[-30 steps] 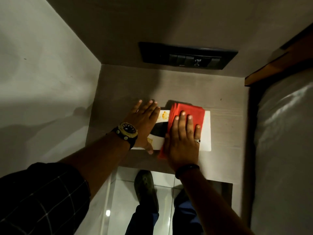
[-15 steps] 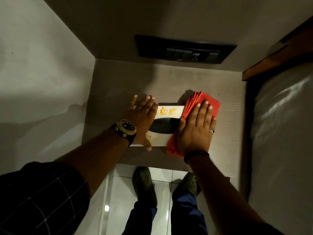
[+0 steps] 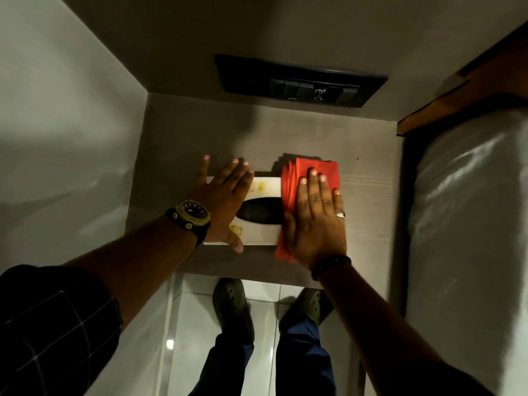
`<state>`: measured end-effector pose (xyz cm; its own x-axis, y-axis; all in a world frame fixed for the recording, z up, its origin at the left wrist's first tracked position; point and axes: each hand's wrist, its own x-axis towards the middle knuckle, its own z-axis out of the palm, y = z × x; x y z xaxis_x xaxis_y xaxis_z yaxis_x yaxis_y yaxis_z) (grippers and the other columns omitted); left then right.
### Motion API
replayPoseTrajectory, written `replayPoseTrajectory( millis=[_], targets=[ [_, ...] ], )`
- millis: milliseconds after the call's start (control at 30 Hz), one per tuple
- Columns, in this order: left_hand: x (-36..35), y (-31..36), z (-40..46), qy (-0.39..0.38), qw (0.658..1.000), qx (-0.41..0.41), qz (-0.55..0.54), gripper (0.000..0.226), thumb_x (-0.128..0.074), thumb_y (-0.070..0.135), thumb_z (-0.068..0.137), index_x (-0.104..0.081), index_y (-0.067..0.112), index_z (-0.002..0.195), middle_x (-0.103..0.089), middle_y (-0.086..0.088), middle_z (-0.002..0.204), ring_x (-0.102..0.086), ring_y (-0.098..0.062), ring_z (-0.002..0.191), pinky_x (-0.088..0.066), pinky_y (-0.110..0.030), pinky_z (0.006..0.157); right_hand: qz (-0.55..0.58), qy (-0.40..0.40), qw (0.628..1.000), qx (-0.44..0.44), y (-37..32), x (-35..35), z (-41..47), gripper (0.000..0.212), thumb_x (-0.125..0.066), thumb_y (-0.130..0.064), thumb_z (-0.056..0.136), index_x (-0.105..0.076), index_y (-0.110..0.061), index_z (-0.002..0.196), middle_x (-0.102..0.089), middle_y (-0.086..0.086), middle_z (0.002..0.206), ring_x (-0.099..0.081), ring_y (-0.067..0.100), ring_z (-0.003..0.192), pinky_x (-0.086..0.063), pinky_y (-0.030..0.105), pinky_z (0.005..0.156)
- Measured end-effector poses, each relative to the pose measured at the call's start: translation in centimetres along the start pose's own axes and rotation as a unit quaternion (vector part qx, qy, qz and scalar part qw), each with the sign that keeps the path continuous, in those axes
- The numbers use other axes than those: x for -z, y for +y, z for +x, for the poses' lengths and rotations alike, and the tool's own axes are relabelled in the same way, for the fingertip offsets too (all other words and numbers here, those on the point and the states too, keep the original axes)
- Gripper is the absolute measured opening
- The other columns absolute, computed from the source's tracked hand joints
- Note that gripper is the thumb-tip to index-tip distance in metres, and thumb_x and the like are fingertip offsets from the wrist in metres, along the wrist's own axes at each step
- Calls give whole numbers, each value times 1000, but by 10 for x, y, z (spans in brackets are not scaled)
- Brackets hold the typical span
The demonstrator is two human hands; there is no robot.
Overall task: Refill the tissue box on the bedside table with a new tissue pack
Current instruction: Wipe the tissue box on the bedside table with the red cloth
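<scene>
Head view: the tissue box (image 3: 263, 192) is being steadied under the flat, spread left hand (image 3: 225, 201); red tissues (image 3: 311, 172) are being pressed by the flat right hand (image 3: 315, 224), awaiting feeding into the slot.

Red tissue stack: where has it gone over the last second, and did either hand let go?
The right hand, flat on the red tissue stack, slid it rightward, from over the tissue box to its right end, uncovering the dark oval opening. Neither hand let go: the left hand stayed pressed flat on the box's left side, and the box stayed put on the bedside table.
</scene>
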<state>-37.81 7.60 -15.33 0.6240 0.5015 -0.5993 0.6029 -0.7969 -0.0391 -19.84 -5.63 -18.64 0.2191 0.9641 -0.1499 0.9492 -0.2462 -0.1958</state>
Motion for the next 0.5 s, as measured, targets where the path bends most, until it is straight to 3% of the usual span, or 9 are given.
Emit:
replayPoseTrajectory(
  millis=[267, 367, 500],
  targets=[
    [0, 3, 1, 12, 1000, -3, -4, 151, -60, 88, 48, 24, 9, 145, 23, -13, 157, 24, -30, 143, 26, -55, 104, 10, 33, 974, -225, -10, 1, 7, 68, -25, -43, 100, -16, 1, 151, -13, 23, 158, -10, 37, 148, -13, 54, 119],
    [0, 3, 2, 19, 1000, -5, -2, 152, -62, 87, 46, 22, 9, 145, 20, -14, 158, 20, -31, 144, 26, -54, 104, -10, 24, 982, -187, -14, 0, 9, 66, -24, -43, 100, -16, -1, 151, -14, 22, 159, -8, 38, 148, -7, 54, 119],
    [0, 0, 0, 29, 1000, -5, -1, 149, -62, 87, 46, 14, 9, 148, 13, -14, 160, 15, -31, 146, 26, -56, 104, 12, 16, 998, -57, -45, -6, 16, 61, -33, -39, 99, -25, -7, 150, -21, 17, 158, -12, 35, 147, -3, 53, 118]
  ],
)
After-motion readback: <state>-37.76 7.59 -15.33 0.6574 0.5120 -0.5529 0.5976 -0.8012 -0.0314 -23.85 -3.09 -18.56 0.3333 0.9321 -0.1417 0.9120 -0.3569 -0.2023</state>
